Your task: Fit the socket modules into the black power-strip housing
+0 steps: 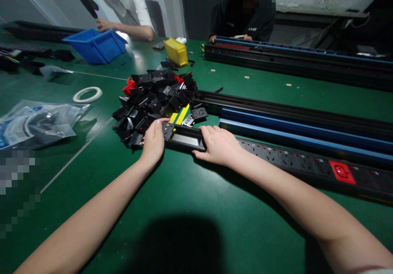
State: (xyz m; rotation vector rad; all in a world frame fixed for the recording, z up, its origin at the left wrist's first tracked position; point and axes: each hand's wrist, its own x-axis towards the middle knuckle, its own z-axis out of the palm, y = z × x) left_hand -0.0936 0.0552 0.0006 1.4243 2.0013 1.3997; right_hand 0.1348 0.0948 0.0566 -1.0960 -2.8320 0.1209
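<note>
A long black power strip lies across the table, with a row of socket modules and one red socket in its channel. Between my hands a stretch of the channel is bare. My left hand is closed at the strip's left end, its thumb by a black socket module there; the undersides of the fingers are hidden. Further along, my right hand wraps over the strip, fingers on the far edge and thumb on the near one. Just behind is a heap of loose black socket modules, some parts red.
Blue and black rails lie behind the strip; more rails lie farther back. A blue bin, yellow bin, tape roll and plastic bag are on the table. Two people sit across.
</note>
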